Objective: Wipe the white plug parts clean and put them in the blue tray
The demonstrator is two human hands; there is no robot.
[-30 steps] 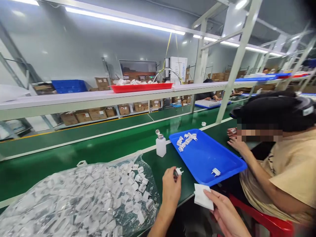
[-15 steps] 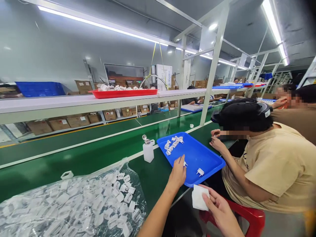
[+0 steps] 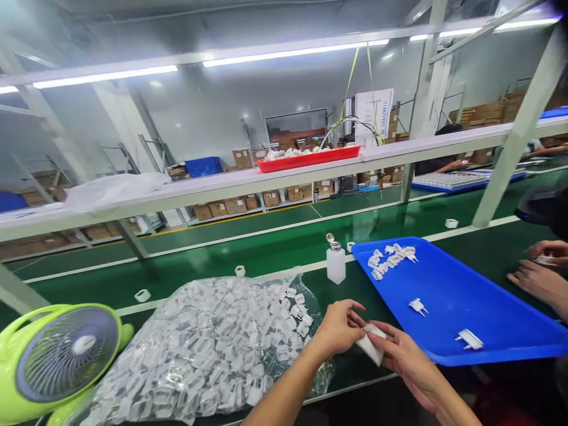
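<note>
A folded white wipe (image 3: 371, 344) is held between my two hands in front of the blue tray (image 3: 448, 290). My right hand (image 3: 406, 358) grips its right side, thumb on top. My left hand (image 3: 339, 328) has its thumb and bent fingers closed at the wipe's upper left edge; whether a small part lies inside the fold is hidden. In the tray are a white two-pin plug piece (image 3: 418, 306), another plug piece (image 3: 470, 339) lower right, and a cluster of similar pieces (image 3: 393, 260) at the far left corner.
Left of my hands lies a clear plastic bag (image 3: 199, 349) of white plug housings. Behind stands a white pump bottle (image 3: 336, 263). A green fan (image 3: 66, 355) is at far left. A shelf (image 3: 213, 192) with a red tray (image 3: 310, 160) spans above. A co-worker's hands (image 3: 541, 272) are at right.
My left hand has left the plug piece in the tray and come to the wipe in my right hand. The view has turned left, bringing the fan into sight.
</note>
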